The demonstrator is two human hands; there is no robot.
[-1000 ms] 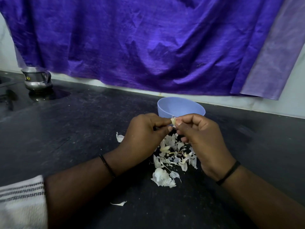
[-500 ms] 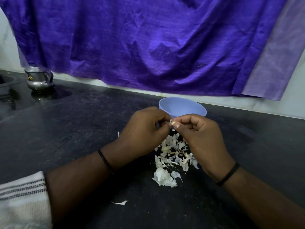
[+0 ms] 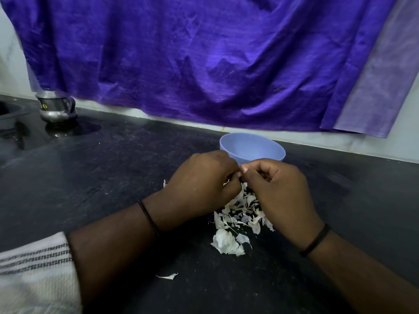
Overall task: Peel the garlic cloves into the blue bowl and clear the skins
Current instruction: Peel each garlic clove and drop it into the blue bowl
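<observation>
My left hand (image 3: 199, 180) and my right hand (image 3: 278, 189) meet fingertip to fingertip just in front of the blue bowl (image 3: 251, 147). Between them they pinch a garlic clove (image 3: 238, 174), almost wholly hidden by the fingers. Below the hands a pile of white garlic skins (image 3: 240, 214) lies on the black counter (image 3: 113, 177). One larger skin piece (image 3: 226, 243) sits at the pile's near end. The bowl's inside is largely out of sight.
A single skin scrap (image 3: 169, 276) lies nearer to me, and another (image 3: 165, 183) peeks out left of my left hand. A steel jug (image 3: 56, 107) stands at the far left by a sink edge (image 3: 9, 109). Purple cloth (image 3: 204, 60) hangs behind. A striped sleeve (image 3: 34, 268) shows at lower left.
Both hands have sunk a little and closed tighter together, so the clove that showed between the fingertips is now nearly covered. The skins and the bowl lie as before.
</observation>
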